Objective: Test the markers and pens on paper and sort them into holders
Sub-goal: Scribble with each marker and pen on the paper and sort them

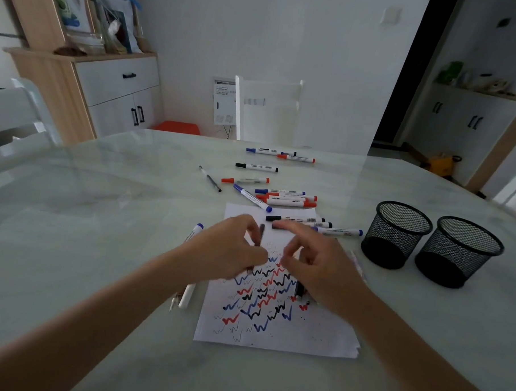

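Left hand point(227, 250) pinches a dark pen point(261, 233), maybe only its cap, upright over the paper point(274, 335). Right hand point(321, 266) blurred, fingers half curled above a black marker point(300, 287), grip unclear. Mesh holders point(397, 234) well to the right. Risk: bare tip smearing squiggles, pen slipping from the light pinch

We sit in a home dining room: a glossy table point(102, 218), a white chair point(269, 116) opposite, a wooden sideboard point(117, 79) stacked with household clutter, more cupboards point(461, 121) right.
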